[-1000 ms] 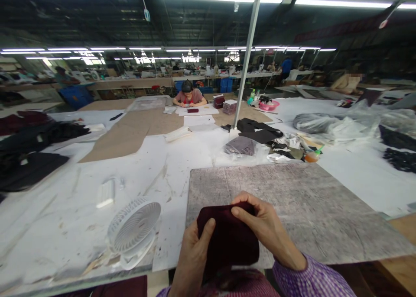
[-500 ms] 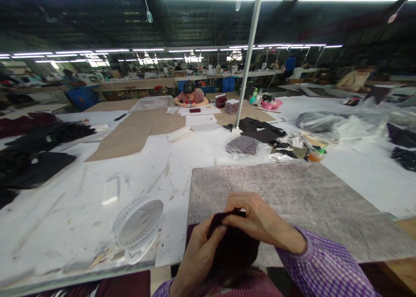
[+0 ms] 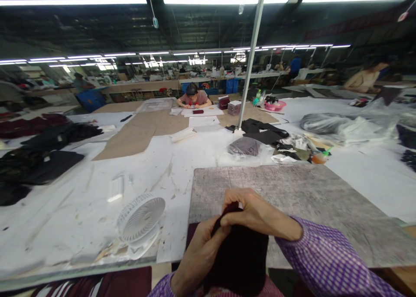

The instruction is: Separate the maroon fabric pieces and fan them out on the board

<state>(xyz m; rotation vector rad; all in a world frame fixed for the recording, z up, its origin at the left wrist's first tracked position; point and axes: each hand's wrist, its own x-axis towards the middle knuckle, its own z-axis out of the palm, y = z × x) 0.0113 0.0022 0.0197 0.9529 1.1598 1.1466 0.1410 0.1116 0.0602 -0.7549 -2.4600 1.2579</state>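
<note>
A dark maroon piece of fabric (image 3: 242, 258) hangs from both hands, close to my body at the table's front edge. My left hand (image 3: 203, 245) pinches its upper edge, thumb on top. Beside it, my right hand (image 3: 250, 212) grips the same edge between thumb and curled fingers, and the two hands nearly touch. Under and beyond them lies a grey mottled board (image 3: 292, 193). Another bit of maroon cloth shows on the board's left front corner, partly covered by my left hand.
Left of the board stands a white fan (image 3: 143, 221). A metal pole (image 3: 251, 59) rises behind a plastic-wrapped grey bundle (image 3: 245, 146) and dark scraps. Dark folded cloth (image 3: 53, 167) lies at left. Across the table a person (image 3: 195, 98) works; maroon strips (image 3: 123, 282) sit below the front edge.
The fabric now hangs flatter and shows more of its dark face. My hands have shifted slightly along its edge, and the whole view has turned a little to the left.
</note>
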